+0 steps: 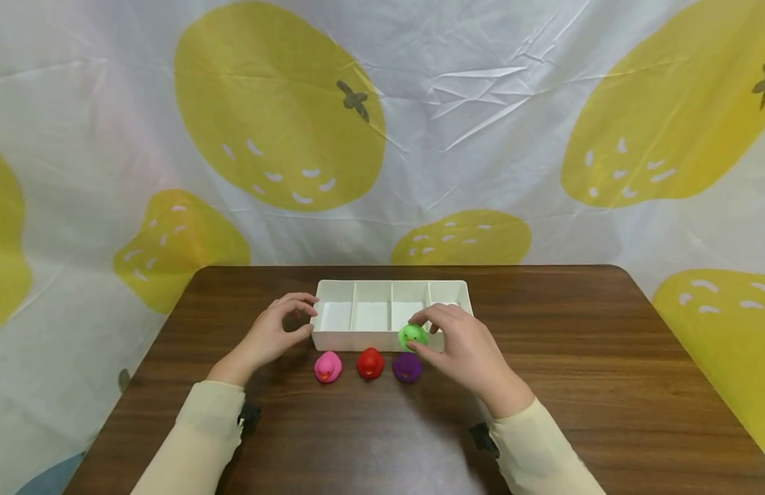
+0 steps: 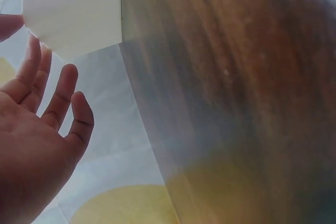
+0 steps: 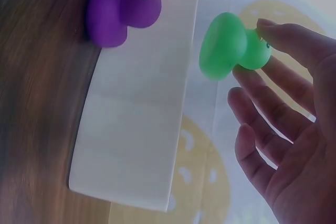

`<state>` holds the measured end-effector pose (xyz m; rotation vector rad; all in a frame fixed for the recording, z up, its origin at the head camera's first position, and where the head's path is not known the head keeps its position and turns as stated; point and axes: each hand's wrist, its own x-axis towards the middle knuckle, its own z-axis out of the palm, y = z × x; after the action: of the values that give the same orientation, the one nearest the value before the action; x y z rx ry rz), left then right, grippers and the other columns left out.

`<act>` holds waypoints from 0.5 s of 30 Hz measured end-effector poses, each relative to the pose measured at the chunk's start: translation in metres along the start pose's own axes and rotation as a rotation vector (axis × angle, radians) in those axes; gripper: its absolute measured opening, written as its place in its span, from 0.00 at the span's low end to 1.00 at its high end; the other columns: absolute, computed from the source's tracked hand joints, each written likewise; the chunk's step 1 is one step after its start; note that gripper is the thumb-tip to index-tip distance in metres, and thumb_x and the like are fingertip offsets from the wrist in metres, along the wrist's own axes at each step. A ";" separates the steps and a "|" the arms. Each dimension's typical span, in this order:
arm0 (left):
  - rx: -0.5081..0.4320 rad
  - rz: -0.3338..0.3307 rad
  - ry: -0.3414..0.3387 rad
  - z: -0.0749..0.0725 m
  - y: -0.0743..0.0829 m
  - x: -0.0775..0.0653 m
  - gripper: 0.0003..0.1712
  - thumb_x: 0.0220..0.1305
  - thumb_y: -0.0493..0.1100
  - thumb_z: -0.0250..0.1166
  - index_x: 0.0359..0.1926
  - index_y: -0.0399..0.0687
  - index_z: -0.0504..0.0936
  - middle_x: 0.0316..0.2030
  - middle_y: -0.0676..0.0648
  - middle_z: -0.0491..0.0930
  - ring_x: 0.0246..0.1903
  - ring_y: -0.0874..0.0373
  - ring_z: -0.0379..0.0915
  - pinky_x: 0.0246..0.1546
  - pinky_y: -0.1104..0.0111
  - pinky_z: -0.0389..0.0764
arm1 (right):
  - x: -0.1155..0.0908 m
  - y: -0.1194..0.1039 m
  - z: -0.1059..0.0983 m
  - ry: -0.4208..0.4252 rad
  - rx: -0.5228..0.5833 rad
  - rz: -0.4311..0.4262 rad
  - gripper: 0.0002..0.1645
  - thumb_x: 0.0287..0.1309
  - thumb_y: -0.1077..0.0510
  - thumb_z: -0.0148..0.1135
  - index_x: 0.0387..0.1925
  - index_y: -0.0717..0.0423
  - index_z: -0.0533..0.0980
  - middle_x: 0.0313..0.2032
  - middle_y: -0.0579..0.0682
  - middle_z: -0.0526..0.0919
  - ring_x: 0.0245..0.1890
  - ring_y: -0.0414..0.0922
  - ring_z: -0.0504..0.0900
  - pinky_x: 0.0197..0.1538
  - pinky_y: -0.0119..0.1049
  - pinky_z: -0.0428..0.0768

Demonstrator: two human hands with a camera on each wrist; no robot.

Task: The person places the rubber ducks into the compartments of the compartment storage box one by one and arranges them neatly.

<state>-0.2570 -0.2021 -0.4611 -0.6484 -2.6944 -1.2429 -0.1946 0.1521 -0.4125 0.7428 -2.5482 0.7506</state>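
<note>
My right hand (image 1: 462,344) pinches a green rubber duck (image 1: 412,335) by its head between thumb and fingers. In the right wrist view the green duck (image 3: 224,46) is held up above the level of the tray rim. A white tray (image 1: 357,341) with a row of compartments lies on the table. At the tray's left end is my left hand (image 1: 273,333), thumb and fingertips right at the rim, fingers loosely bent and spread. In front of the tray stand a pink duck (image 1: 328,367), a red duck (image 1: 370,364) and a purple duck (image 1: 407,368), side by side.
The brown wooden table (image 1: 574,371) extends to both sides of the tray. Behind it hangs a white cloth (image 1: 469,137) with yellow fruit prints. The tray's thin dividers (image 1: 391,306) rise between its compartments.
</note>
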 end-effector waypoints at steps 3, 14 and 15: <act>0.003 0.011 0.006 0.000 0.000 0.000 0.10 0.63 0.32 0.71 0.45 0.39 0.84 0.62 0.43 0.79 0.55 0.45 0.75 0.58 0.49 0.75 | 0.003 -0.001 0.004 0.005 0.011 -0.004 0.17 0.53 0.47 0.80 0.43 0.45 0.83 0.39 0.39 0.87 0.38 0.43 0.83 0.41 0.38 0.80; 0.041 0.027 -0.003 -0.001 0.002 0.001 0.09 0.62 0.33 0.71 0.44 0.39 0.85 0.61 0.44 0.79 0.51 0.43 0.74 0.56 0.46 0.74 | 0.014 -0.011 0.010 -0.006 0.020 0.003 0.17 0.53 0.48 0.80 0.43 0.44 0.84 0.39 0.40 0.86 0.39 0.43 0.83 0.43 0.38 0.80; 0.042 0.029 -0.002 -0.002 0.002 0.002 0.09 0.62 0.33 0.71 0.44 0.39 0.85 0.61 0.44 0.79 0.51 0.44 0.74 0.56 0.46 0.74 | 0.016 -0.011 0.011 -0.008 0.017 0.004 0.17 0.53 0.48 0.80 0.43 0.44 0.83 0.40 0.39 0.86 0.39 0.43 0.83 0.42 0.38 0.80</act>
<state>-0.2578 -0.2014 -0.4580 -0.6814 -2.6944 -1.1759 -0.2027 0.1317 -0.4087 0.7479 -2.5545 0.7731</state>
